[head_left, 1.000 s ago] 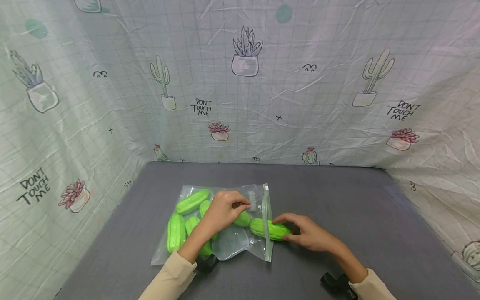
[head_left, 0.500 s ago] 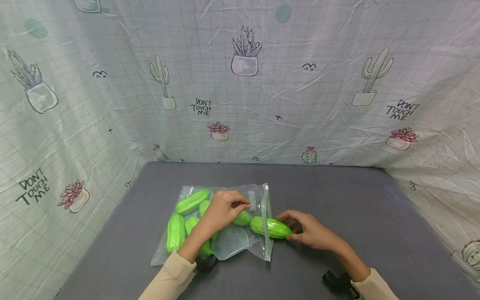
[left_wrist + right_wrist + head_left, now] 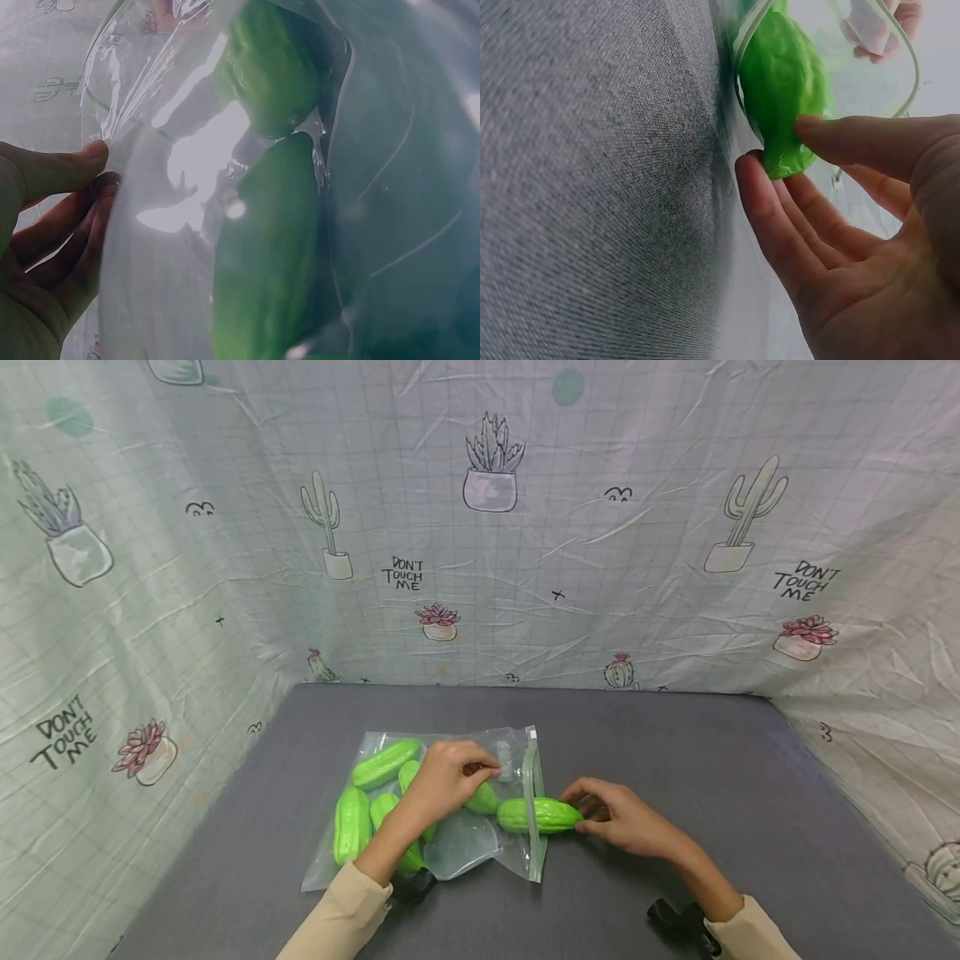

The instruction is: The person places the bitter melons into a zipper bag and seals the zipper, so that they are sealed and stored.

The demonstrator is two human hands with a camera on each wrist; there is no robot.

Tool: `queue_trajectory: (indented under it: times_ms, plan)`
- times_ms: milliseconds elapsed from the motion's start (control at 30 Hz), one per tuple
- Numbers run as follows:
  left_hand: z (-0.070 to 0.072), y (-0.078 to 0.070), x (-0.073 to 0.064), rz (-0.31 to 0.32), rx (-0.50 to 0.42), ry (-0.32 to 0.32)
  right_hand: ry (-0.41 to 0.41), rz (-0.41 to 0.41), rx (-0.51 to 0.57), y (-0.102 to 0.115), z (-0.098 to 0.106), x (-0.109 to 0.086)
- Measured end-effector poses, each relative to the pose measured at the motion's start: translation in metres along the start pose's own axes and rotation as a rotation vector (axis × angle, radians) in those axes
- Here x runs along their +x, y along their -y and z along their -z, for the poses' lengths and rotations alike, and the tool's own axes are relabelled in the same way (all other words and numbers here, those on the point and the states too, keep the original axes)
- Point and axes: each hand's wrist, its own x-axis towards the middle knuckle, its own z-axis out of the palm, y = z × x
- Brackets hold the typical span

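Observation:
A clear zip bag [image 3: 465, 847] lies flat, its green-edged mouth facing right. My left hand [image 3: 448, 777] pinches the bag's upper film between thumb and fingertips, as the left wrist view [image 3: 52, 210] shows. At the mouth, a bright green, ridged bitter melon [image 3: 557, 816] lies partly inside, its right end sticking out. My right hand [image 3: 626, 818] holds that end, with the thumb [image 3: 832, 135] on one side and fingertips on the other in the right wrist view. Several more green bitter melons [image 3: 352, 827] lie in the bag, some partly hidden by my left arm.
The bag lies on a dark grey cloth-covered table [image 3: 675, 743]. A pale curtain [image 3: 570, 552] printed with cactus pots stands behind and on both sides. Black wrist straps [image 3: 678, 927] sit at my cuffs.
The bitter melon at the mouth has turned a little and slid slightly left into the bag. My right hand's fingers have shifted back toward its outer end. The left hand stays put.

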Motion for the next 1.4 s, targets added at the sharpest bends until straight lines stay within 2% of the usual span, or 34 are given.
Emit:
queue_trajectory:
  times_ms: [267,500,767,1033,1233,1400]
  plan:
    - [-0.001,0.001,0.000,0.001,-0.006,-0.003,-0.019,0.038,0.034,0.000,-0.004,0.000]
    - [-0.001,0.001,-0.001,-0.001,-0.010,-0.002,-0.023,0.028,0.014,0.001,-0.007,0.001]
    - [-0.001,-0.001,0.000,0.003,-0.006,0.004,-0.040,0.020,0.046,0.001,-0.011,0.003]
    - [0.000,-0.001,0.000,0.003,-0.003,0.003,-0.039,0.018,0.118,0.002,-0.014,0.005]
    - [0.000,0.000,0.000,-0.005,-0.003,0.005,-0.025,0.079,0.192,0.000,-0.017,0.007]
    - [-0.001,0.000,0.000,-0.009,-0.002,0.003,0.032,0.115,0.276,0.002,-0.021,0.008]
